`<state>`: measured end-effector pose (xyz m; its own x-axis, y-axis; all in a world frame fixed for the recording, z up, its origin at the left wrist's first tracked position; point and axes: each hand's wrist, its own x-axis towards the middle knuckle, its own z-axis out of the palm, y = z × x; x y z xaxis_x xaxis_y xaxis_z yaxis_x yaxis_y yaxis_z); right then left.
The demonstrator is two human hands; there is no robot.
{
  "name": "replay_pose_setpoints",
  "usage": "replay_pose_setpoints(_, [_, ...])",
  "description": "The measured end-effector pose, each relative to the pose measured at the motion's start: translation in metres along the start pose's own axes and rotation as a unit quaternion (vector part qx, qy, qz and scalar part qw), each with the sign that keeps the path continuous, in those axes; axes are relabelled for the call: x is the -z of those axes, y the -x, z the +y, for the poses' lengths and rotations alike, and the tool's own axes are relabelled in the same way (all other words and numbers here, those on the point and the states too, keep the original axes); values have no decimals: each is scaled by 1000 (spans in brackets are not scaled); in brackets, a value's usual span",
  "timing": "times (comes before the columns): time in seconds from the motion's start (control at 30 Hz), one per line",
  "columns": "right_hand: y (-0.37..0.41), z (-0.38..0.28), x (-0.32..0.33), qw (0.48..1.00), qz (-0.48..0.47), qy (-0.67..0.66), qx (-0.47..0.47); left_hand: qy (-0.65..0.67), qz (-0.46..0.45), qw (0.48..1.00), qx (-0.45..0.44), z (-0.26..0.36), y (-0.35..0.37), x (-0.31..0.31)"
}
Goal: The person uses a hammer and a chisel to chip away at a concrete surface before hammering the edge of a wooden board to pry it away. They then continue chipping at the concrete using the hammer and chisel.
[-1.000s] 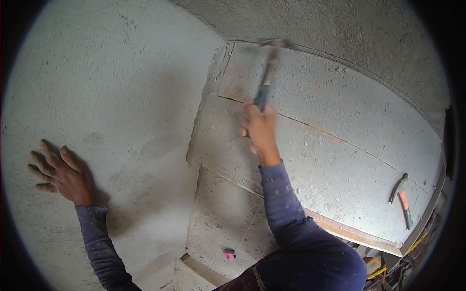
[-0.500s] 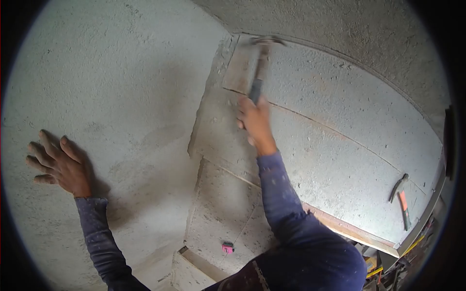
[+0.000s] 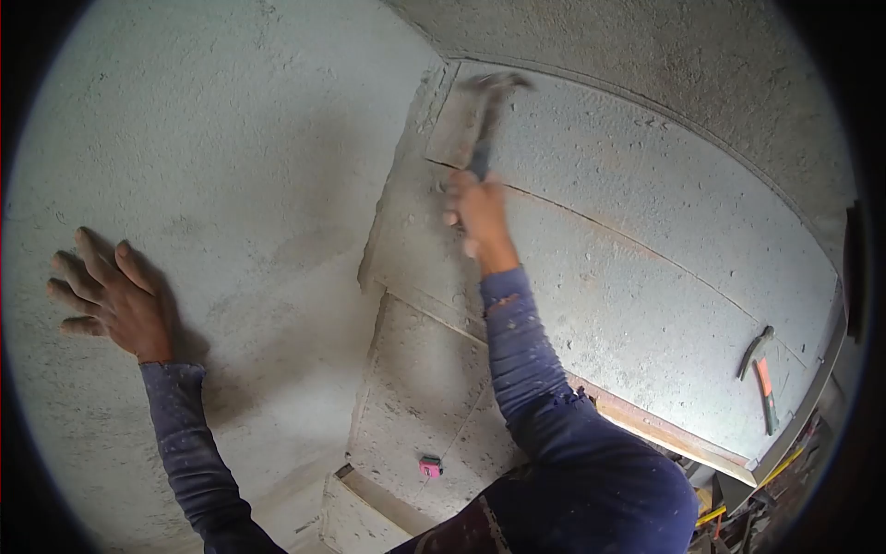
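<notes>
My right hand (image 3: 480, 214) is wrapped round the dark grip of a claw hammer (image 3: 489, 115). The hammer's head, smeared by motion, is over the upper left part of the board surface (image 3: 628, 203), close to the corner; whether it touches the board cannot be made out. On the pale plastered wall (image 3: 249, 185) to the left, my left hand (image 3: 118, 300) lies flat with its fingers spread and holds nothing.
A second hammer (image 3: 760, 374), with an orange and black handle, lies at the board's right side. A small pink and black object (image 3: 431, 466) sits lower down on a grey surface. A wooden edge (image 3: 664, 434) borders the board, with clutter (image 3: 738, 517) below right.
The hammer in my right hand has shifted slightly, its head tilting differently. The whole view has moved a little. My left hand stays flat on the wall.
</notes>
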<state>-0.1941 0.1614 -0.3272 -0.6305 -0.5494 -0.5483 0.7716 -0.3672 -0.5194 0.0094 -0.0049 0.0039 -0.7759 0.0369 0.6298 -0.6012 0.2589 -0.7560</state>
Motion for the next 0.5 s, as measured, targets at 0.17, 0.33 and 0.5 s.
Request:
replay_pose_setpoints(0.17, [49,-83,25,938,39,-174,297,-3,-8,1000,6,8,-2,5])
replay_pose_setpoints(0.33, [-78,35,-28,730,455,144,489,-9,-3,1000,19,8,0,3])
replay_pose_setpoints(0.5, [7,1,-11,988,-83,127,-2,-3,3,1000,3,1,0,0])
